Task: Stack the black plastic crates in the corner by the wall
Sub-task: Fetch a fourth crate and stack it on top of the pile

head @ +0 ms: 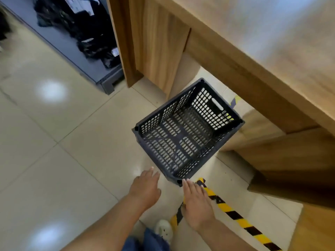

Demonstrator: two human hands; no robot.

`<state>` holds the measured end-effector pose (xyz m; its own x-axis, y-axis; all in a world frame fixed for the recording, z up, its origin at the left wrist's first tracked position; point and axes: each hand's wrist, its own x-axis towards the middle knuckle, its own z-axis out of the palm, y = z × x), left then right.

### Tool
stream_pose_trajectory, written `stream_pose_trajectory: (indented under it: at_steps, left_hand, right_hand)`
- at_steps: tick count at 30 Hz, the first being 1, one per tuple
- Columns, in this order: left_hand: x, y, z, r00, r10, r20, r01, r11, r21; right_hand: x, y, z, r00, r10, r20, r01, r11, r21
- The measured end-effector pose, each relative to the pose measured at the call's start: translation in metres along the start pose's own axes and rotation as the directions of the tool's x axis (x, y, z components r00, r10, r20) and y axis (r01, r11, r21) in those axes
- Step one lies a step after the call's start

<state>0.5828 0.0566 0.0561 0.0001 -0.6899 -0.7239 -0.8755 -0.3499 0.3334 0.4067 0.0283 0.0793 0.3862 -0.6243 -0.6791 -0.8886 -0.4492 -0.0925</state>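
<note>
This looks like a shop. A long wooden counter (253, 57) runs along one side. A low grey shelf (81, 57) holds dark clothes in bags (87, 29) with small white tags. The floor (45, 142) has big shiny tiles, and yellow and black tape (233, 212) is stuck on it near the counter's corner.

An empty black perforated plastic crate (186, 131) is seen on the pale tiled floor (54, 142); both open hands, left (145, 189) and right (197, 203), are extended toward its near corner.
</note>
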Motion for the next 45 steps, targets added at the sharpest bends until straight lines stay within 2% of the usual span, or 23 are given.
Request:
stream_pose_trajectory:
  at_steps: [2,4,7,11,14,17,25,29,36,38,40,41,43,45]
  left_hand:
    - [0.030,-0.005,0.011,0.998,0.020,-0.053,-0.018,0.999,0.027]
    - [0.055,-0.007,0.019,0.995,0.068,-0.074,-0.056,0.988,0.142]
    - [0.084,-0.017,0.030,0.979,0.201,-0.019,-0.175,0.890,0.420]
    - [0.101,-0.036,0.045,0.966,0.256,0.035,-0.232,0.801,0.551]
    - [0.101,-0.045,0.052,0.961,0.276,0.007,-0.234,0.801,0.550]
    - [0.087,-0.062,0.057,0.969,0.249,0.003,-0.215,0.830,0.514]
    - [0.013,-0.158,0.070,0.985,0.170,-0.008,-0.139,0.833,0.535]
    - [-0.027,-0.203,0.072,0.996,0.081,-0.023,-0.059,0.859,0.508]
    - [-0.068,-0.250,0.077,0.993,-0.118,-0.001,0.105,0.873,0.477]
    - [-0.072,-0.255,0.080,0.988,-0.152,-0.015,0.143,0.890,0.433]
    - [-0.073,-0.256,0.081,0.979,-0.167,-0.117,0.195,0.931,0.308]
    - [-0.074,-0.256,0.080,0.956,-0.201,-0.216,0.242,0.952,0.185]
    - [-0.074,-0.257,0.076,0.850,-0.391,-0.353,0.356,0.920,-0.160]
    - [-0.070,-0.259,0.071,0.742,-0.596,-0.305,0.412,0.766,-0.494]
  right_hand:
    - [0.025,0.003,0.019,0.999,0.014,-0.037,-0.013,1.000,0.004]
    - [0.048,0.004,0.037,0.997,0.003,-0.078,-0.004,1.000,-0.013]
    - [0.070,0.002,0.065,0.996,0.009,-0.086,-0.009,1.000,0.001]
    - [0.081,-0.005,0.101,0.997,0.040,-0.062,-0.039,0.999,0.020]
    - [0.079,-0.011,0.113,0.995,0.065,-0.074,-0.065,0.998,-0.002]
    - [0.074,-0.022,0.126,0.994,0.012,-0.109,-0.020,0.998,-0.066]
    - [0.064,-0.054,0.124,0.993,0.043,-0.107,-0.056,0.992,-0.117]
    - [0.064,-0.071,0.122,0.993,0.001,-0.118,-0.021,0.985,-0.170]
    - [0.067,-0.098,0.108,0.984,-0.064,-0.166,0.040,0.989,-0.146]
    - [0.069,-0.098,0.103,0.982,-0.063,-0.176,0.040,0.991,-0.131]
    - [0.071,-0.095,0.097,0.979,-0.037,-0.199,0.015,0.994,-0.110]
    - [0.073,-0.092,0.094,0.980,-0.024,-0.200,0.004,0.995,-0.103]
    - [0.079,-0.084,0.085,0.977,-0.008,-0.212,-0.011,0.996,-0.087]
    - [0.088,-0.073,0.074,0.975,0.015,-0.223,-0.034,0.996,-0.081]
